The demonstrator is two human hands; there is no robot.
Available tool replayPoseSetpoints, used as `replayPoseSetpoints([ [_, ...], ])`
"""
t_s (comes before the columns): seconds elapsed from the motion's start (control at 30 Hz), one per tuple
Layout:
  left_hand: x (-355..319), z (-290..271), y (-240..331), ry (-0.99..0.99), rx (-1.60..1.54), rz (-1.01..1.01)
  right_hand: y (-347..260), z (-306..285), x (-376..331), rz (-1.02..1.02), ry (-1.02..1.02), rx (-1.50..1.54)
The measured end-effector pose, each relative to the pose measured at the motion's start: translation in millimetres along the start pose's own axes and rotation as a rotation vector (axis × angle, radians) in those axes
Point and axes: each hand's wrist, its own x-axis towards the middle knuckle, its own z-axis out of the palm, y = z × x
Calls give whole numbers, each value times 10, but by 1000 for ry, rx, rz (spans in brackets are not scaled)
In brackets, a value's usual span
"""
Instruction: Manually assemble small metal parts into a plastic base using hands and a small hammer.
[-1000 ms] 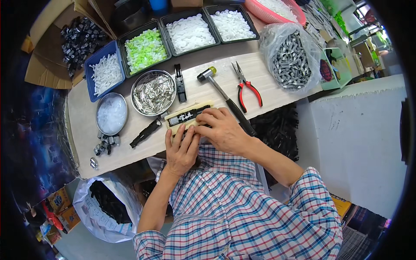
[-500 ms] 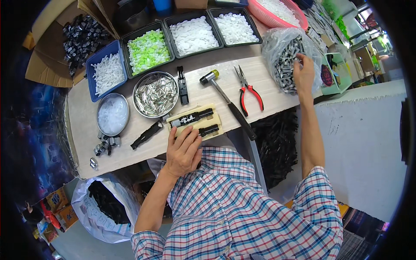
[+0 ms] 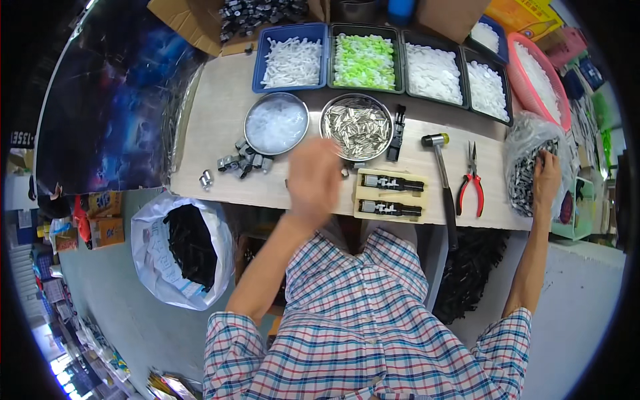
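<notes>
The fingers of the right hand (image 3: 545, 175) reach into a clear plastic bag (image 3: 533, 167) of small dark metal parts, right of the red-handled pliers (image 3: 471, 180); whether they pinch a part, I cannot tell. The left hand (image 3: 312, 180) is blurred well left of the pliers, just below a round tin of silvery pins (image 3: 355, 125), its fingers loosely spread and seemingly holding nothing. The bagged parts look small, hard, stiff and light singly, likely slippery in a heap, so pinching one between thumb and forefinger seems best. The bag itself is soft and would sag.
</notes>
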Motion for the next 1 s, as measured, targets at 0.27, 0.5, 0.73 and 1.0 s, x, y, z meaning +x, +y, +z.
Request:
replayPoseSetpoints([
  [0.27,1067,-44,-1320,-163,485,-253,-82,25,106,19,20,-58],
  [0.5,1292,278,-1870,-291,644,-74,83,176,168,131,-11,-144],
  [0.73,1297,192,-1846,-285,555,-117,270,241,272,344,-100,-86],
  [1.0,1301,243,-1963,-358,520,-73,677,328,312,452,-140,-142],
])
